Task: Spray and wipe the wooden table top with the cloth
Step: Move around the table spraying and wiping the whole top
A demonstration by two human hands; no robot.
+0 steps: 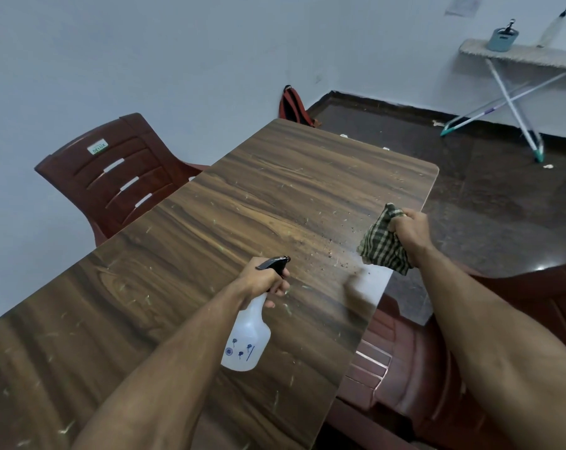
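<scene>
Wooden table (236,203) fills the view, flecked with pale scraps and dark crumbs. Left hand (264,280) grips a white spray bottle (247,339) by its black trigger (nozzle aimed across the top). Right hand (409,228) clutches a bunched checked cloth (383,246) above the right edge.

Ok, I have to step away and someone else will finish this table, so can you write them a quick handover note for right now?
Left hand grips the spray bottle by its neck, nozzle aimed across the wooden table top.
Right hand holds the bunched checked cloth above the table's right edge, seemingly not pressed flat.
Done: droplets speckle the surface near the cloth.
Left: pale streaks and flecks show over most of the top; more spraying is probably needed, then wiping.
</scene>
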